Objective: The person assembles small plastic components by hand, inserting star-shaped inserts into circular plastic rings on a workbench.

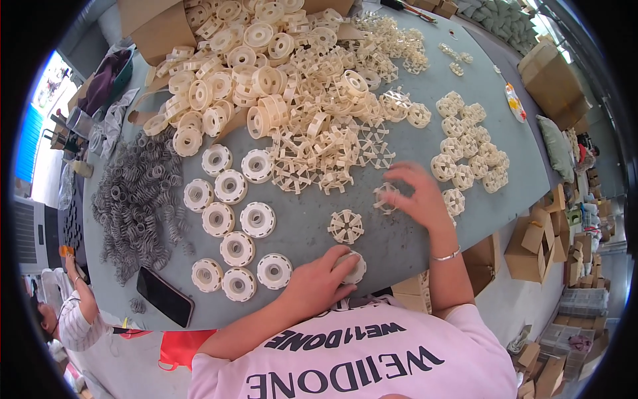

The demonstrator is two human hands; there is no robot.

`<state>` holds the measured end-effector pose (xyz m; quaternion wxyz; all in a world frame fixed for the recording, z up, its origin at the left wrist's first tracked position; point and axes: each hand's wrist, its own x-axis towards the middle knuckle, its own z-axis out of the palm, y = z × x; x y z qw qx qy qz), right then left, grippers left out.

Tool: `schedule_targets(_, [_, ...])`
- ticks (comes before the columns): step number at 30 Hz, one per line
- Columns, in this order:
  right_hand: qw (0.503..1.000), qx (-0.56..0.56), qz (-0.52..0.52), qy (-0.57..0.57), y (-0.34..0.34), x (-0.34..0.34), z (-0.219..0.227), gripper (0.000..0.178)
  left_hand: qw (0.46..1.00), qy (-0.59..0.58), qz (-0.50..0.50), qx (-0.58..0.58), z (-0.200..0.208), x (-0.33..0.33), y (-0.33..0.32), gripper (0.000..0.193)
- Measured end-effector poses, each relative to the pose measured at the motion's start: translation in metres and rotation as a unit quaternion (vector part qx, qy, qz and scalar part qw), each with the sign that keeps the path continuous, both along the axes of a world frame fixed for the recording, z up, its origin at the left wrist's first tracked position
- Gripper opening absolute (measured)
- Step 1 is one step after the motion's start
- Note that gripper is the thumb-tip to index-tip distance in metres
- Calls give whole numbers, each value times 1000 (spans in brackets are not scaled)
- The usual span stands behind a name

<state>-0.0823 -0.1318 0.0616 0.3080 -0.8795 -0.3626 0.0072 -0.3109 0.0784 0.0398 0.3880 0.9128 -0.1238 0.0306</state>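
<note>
My left hand (pixel 322 276) rests at the table's near edge, fingers closed round a cream plastic wheel (pixel 357 268). Just beyond it lies a cream spoked plastic ring (pixel 346 227) by itself. My right hand (pixel 419 194), slightly blurred, has its thumb and fingers about another spoked ring (pixel 385 198), which it seems to pinch by the edge. To the left stand several cream wheels (pixel 220 219) with springs set in their middles. A heap of loose spoked rings (pixel 312 156) lies beyond both hands.
Grey coil springs (pixel 139 199) are piled at left, with a black phone (pixel 165 297) near the front edge. Wheels (pixel 256 60) spill from a cardboard box (pixel 156 26) at the back. Assembled-looking spoked pieces (pixel 468 143) cluster at right. Another person (pixel 76 312) is at far left.
</note>
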Motion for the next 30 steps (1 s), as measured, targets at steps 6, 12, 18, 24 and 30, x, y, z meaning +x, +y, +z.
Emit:
schedule_targets(6, [996, -32, 0, -80, 18, 48, -17, 27, 999, 28, -11, -10, 2, 1, -2, 61])
schedule_targets(12, [991, 97, -92, 23, 1, 5, 18, 11, 997, 53, 30, -45, -6, 0, -2, 70])
schedule_targets(18, [948, -21, -96, 303, -30, -91, 7, 12, 995, 51, 32, -85, -3, 4, 1, 71])
schedule_targets(24, [999, -40, -29, 0, -40, -100, 5, 43, 994, 49, 38, -89, -11, 1, 1, 63])
schedule_targets(30, [977, -31, 51, 207, -40, -96, 10, 63, 984, 97, 55, -141, 5, -5, 0, 72])
